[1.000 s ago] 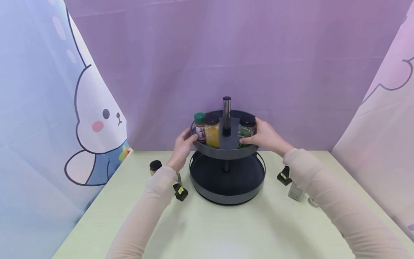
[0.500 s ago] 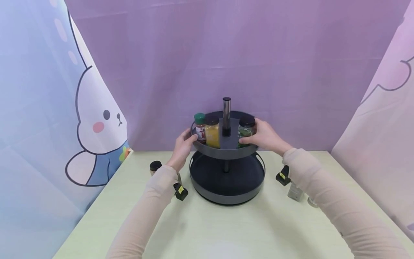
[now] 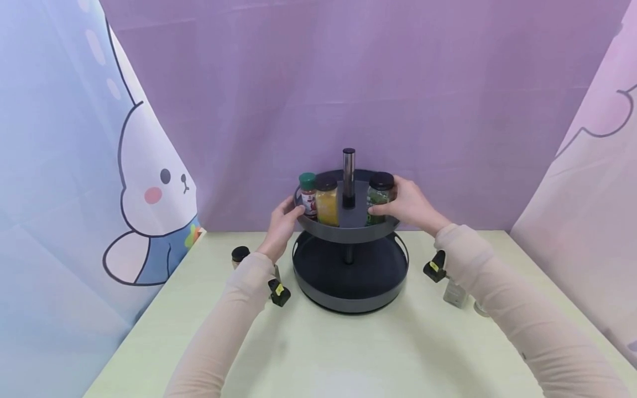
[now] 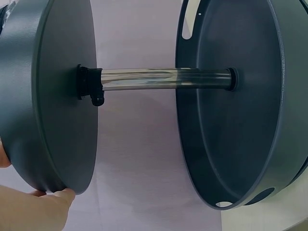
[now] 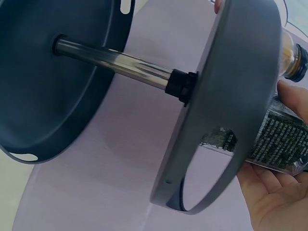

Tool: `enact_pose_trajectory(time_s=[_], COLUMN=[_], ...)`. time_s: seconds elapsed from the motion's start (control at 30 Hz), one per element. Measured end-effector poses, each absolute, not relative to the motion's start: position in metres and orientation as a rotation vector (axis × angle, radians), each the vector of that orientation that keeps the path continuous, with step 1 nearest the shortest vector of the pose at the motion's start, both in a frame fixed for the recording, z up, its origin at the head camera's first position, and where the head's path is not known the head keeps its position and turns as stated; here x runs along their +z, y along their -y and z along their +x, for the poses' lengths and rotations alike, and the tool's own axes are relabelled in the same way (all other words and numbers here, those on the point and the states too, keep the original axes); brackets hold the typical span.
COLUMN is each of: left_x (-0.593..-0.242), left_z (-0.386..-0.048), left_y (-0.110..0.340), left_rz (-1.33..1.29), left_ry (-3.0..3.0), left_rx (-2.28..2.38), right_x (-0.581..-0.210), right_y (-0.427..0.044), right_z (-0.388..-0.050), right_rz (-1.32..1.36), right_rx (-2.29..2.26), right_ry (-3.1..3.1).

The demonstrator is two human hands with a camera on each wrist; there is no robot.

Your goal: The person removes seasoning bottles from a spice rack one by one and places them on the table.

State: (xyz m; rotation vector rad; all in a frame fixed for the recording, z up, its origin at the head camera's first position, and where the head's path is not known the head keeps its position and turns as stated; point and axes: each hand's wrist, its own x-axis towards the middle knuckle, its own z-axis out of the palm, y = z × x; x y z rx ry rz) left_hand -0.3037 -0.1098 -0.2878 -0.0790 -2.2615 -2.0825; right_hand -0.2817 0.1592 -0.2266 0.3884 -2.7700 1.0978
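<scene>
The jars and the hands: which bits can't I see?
Head: far-left black-lidded jar, body mostly behind the beige left sleeve.
Head: green-filled clear jar, front partly behind the right hand.
Left wrist: left hand, cut off by the left and bottom edges.
Right wrist: yellow-filled clear jar, base behind the round dark-grey upper tray.

Booth point(image 3: 438, 99): three-sided, walled with cloth; whether inside a home, lab or studio cannot be told
Purple cloth point(image 3: 318, 83): plain, hanging behind the two-tier rack point(image 3: 350, 305)
Blue cloth point(image 3: 50, 193): left of the rack, printed with a cartoon rabbit point(image 3: 144, 149)
Pink-and-white cloth point(image 3: 587, 210): right of the rack
Pale table point(image 3: 348, 354): beneath the rack
Lidded jars point(image 3: 327, 205): kitchen-style, on the rack's upper tier
</scene>
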Motion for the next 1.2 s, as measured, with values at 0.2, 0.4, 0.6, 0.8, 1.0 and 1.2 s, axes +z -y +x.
enact_pose_trajectory(time_s=[0.2, 0.4, 0.6, 0.8, 1.0, 1.2], left_x=[-0.288, -0.289, -0.289, -0.290, -0.288, -0.283], left_z=[-0.304, -0.305, -0.304, -0.305, -0.304, -0.300], left_y=[0.111, 0.111, 0.110, 0.110, 0.111, 0.111], left_rz=[-0.080, -0.085, -0.088, -0.089, -0.081, -0.066], left_ry=[2.258, 2.251, 2.253, 2.253, 2.255, 2.264], left_rx=[-2.077, -2.084, -2.087, -2.095, -2.118, -2.101], right_x=[-0.218, -0.207, -0.199, -0.192, -0.190, -0.193], right_y=[-0.158, -0.161, -0.167, -0.175, -0.189, -0.203], right_z=[-0.279, -0.276, -0.270, -0.265, -0.259, -0.253], right_rz=[0.340, 0.309, 0.288, 0.217, 0.206, 0.215], right_rx=[1.118, 1.161, 1.195, 1.219, 1.241, 1.206], right_ry=[2.715, 2.694, 2.684, 2.679, 2.682, 2.697])
